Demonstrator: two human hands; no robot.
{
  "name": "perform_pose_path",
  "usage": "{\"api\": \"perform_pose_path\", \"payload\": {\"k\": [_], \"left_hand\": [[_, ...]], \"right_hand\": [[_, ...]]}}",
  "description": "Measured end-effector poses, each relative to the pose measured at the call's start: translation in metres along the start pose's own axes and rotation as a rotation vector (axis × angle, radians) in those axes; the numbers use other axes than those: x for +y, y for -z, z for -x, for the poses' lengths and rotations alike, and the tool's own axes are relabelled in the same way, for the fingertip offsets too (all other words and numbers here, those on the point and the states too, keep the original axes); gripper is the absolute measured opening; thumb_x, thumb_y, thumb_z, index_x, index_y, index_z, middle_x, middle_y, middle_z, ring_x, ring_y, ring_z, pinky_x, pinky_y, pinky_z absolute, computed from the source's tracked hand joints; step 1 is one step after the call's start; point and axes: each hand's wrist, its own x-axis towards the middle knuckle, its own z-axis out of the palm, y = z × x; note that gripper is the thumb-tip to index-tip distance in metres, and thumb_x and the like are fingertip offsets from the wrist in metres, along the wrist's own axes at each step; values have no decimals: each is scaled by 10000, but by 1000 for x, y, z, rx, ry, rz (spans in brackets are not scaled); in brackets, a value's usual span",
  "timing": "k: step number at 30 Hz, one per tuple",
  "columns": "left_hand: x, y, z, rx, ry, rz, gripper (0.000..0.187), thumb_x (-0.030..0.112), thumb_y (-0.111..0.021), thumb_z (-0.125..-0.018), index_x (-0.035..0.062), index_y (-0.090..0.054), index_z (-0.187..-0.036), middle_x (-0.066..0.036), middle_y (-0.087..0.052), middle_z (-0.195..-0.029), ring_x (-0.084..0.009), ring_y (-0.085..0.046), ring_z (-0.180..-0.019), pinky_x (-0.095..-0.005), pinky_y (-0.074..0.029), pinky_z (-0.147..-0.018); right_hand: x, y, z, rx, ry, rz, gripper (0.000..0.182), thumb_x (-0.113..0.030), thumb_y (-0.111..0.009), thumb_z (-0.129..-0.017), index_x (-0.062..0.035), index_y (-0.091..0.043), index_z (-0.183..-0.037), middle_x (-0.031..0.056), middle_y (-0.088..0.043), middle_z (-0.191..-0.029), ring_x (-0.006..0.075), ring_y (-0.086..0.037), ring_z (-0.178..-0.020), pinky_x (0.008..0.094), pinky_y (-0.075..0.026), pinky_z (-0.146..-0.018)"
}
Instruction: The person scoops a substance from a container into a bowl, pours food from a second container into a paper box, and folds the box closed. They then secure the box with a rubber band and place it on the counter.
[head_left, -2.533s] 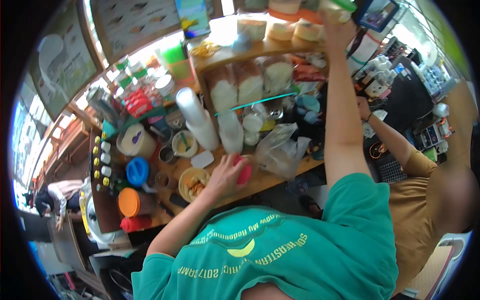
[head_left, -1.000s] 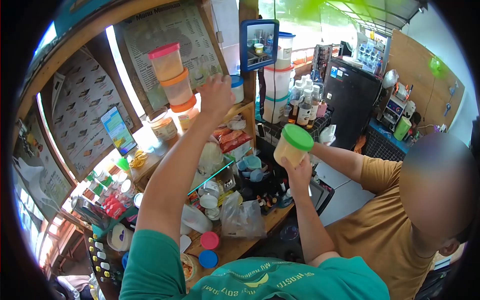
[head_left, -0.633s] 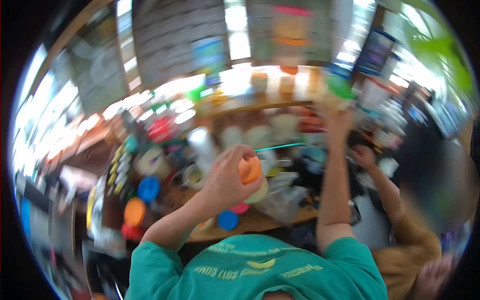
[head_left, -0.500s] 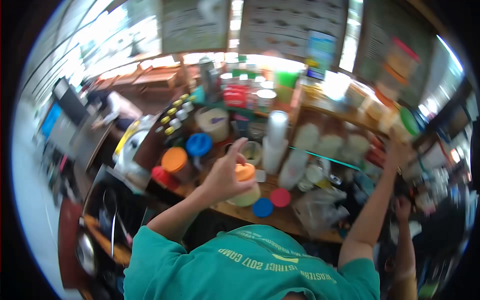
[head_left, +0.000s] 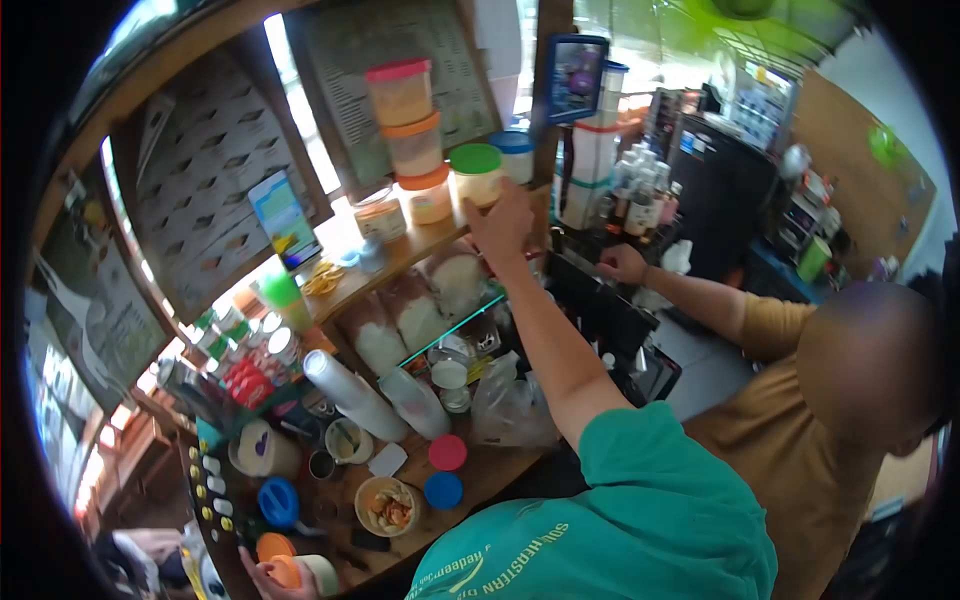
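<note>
My right hand (head_left: 502, 228) reaches up to the wooden shelf, its fingers closed around the right side of a green-lidded tub (head_left: 477, 178). Just right of that tub sits a blue-lidded tub (head_left: 514, 152). Low at the left, partly cut off by the frame's edge, my left hand (head_left: 262, 578) grips a tilted cream tub (head_left: 322, 576) with an orange lid. On the counter an open tub (head_left: 390, 508) holds pale and orange pieces of food. Next to it lie a loose blue lid (head_left: 443, 490) and a pink lid (head_left: 447, 452).
Stacked orange- and pink-lidded tubs (head_left: 411, 130) stand on the shelf (head_left: 350, 292). Stacked plastic cups (head_left: 350, 395) lean over the counter beside a clear plastic bag (head_left: 510, 405). A co-worker in a brown shirt (head_left: 790, 440) stands close at the right, one arm stretched forward.
My view has swung right. The right hand still reaches to the green-lidded tub. My left hand has moved left with the orange-lidded tub, and the open tub of food now shows.
</note>
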Motion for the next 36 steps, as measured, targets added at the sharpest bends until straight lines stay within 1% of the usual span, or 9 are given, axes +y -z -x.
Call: {"api": "perform_pose_path", "payload": {"k": [6, 11, 13, 20, 23, 26, 30, 33, 36], "left_hand": [[46, -12, -19, -211, -323, 91, 904, 296, -861, -801, 40, -385, -1526, -228, -565, -1342, -403, -556, -1228, -490, -472, -1016], [105, -24, -45, -270, -501, 361, 817, 116, -791, -721, 42, -462, -1466, -164, -595, -1168, -353, -589, -1082, -443, -490, -938], [118, -35, -51, -208, -670, 323, 735, 141, -791, -731, 31, -514, -1402, -189, -586, -1275, -401, -583, -1132, -484, -507, -952], [137, -27, -53, -352, -758, 347, 746, 364, -829, -716, 100, -573, -1365, -164, -559, -1298, -368, -592, -1122, -475, -527, -892], [124, -11, -91, -560, -1565, 411, 701, 512, -789, -731, 235, -623, -1353, -149, -516, -1399, -316, -602, -1071, -420, -561, -829], [120, -2, -89, -608, -1785, 415, 650, 495, -765, -761, 217, -621, -1331, -140, -549, -1319, -297, -606, -1042, -406, -564, -785], [99, -33, -68, -612, -1610, 355, 595, 494, -709, -825, 158, -589, -1301, -152, -573, -1192, -318, -628, -985, -434, -564, -712], [111, -34, -37, -639, -913, 149, 680, 408, -728, -817, 84, -498, -1368, -164, -590, -1129, -391, -654, -966, -504, -557, -719], [126, -15, -48, -833, -931, 26, 735, 440, -730, -826, 82, -476, -1415, -187, -600, -1148, -408, -672, -980, -499, -560, -723]], "right_hand": [[-23, 35, 22, 65, 11, -37, 599, -355, -807, -759, -29, -557, -1195, 212, -594, -1152, 416, -569, -1105, 529, -458, -916], [-122, 152, 177, -1061, 24, -677, 710, -265, -836, -753, -70, -530, -1363, 170, -620, -1265, 344, -580, -1214, 446, -431, -1072], [-144, 173, 244, -1178, 361, -816, 904, -314, -874, -721, -37, -442, -1464, 201, -500, -1440, 341, -487, -1351, 416, -385, -1136], [-216, 229, 305, -1173, -223, -889, 867, -329, -908, -676, 1, -516, -1375, 175, -589, -1351, 276, -612, -1213, 392, -485, -1038], [-212, 243, 312, -1307, -280, -1176, 777, -274, -895, -680, -7, -556, -1327, 132, -634, -1267, 224, -646, -1146, 371, -516, -990], [-219, 251, 328, -1365, -203, -1122, 720, -243, -891, -676, -11, -584, -1284, 121, -650, -1214, 211, -653, -1125, 368, -524, -967], [-250, 268, 337, -1045, -314, -692, 718, -242, -917, -646, -10, -604, -1250, 152, -644, -1199, 253, -662, -1113, 368, -532, -941], [-239, 244, 382, -587, 25, -261, 740, -264, -932, -632, -20, -608, -1252, 165, -637, -1194, 286, -661, -1105, 366, -532, -931], [-236, 251, 381, -712, -178, -460, 782, -269, -933, -638, -17, -579, -1288, 157, -635, -1218, 261, -651, -1139, 368, -528, -943]]}}
